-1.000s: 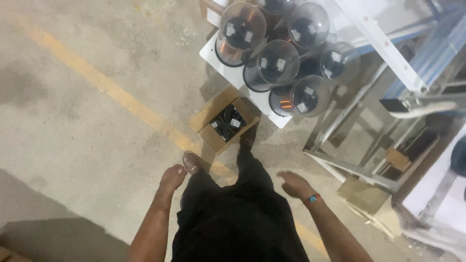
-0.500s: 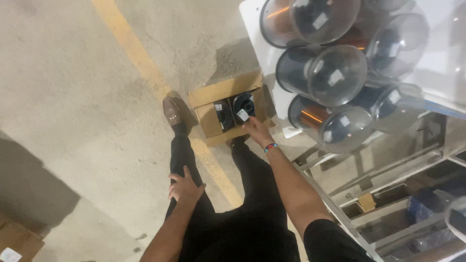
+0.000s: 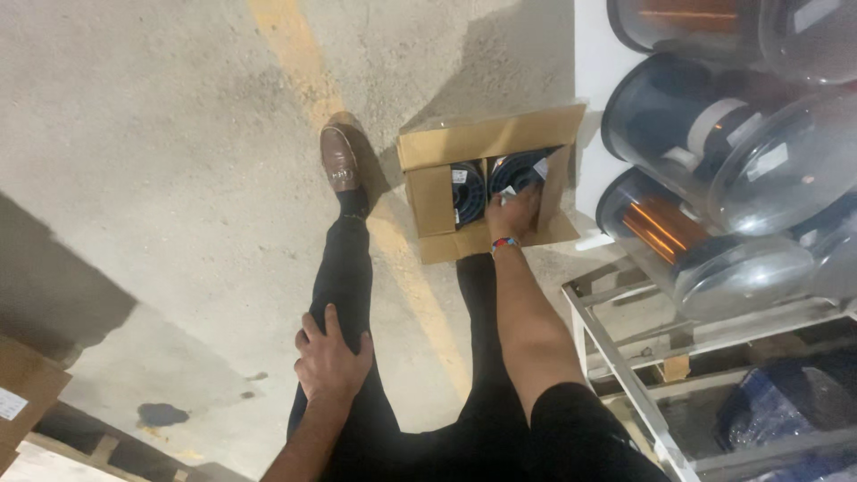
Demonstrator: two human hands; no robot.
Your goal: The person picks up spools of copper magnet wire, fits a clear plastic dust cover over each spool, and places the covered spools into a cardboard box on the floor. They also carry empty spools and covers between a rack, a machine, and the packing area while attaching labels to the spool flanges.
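Near the upper middle of the frame, the right hand [image 3: 511,214] reaches into an open cardboard box [image 3: 486,143] on the floor, fingers closing on a dark spool [image 3: 520,171]. The left hand [image 3: 330,357], lower centre, rests spread on the thigh.

We see a bare grey concrete floor [image 3: 161,116], mottled and scuffed, well left of the fingers. A worn yellow painted line [image 3: 295,54] runs diagonally across it, passing just left of the fingers. Dark stain [image 3: 162,414] on the concrete far below-left, next to a wooden pallet edge [image 3: 98,446] and a cardboard corner [image 3: 22,393]. Right of the fingers: white panel [image 3: 594,98], then a white metal frame rack [image 3: 625,366] with lower shelves in shadow. Light is dim, overhead; a broad shadow [image 3: 54,295] crosses the floor at left.
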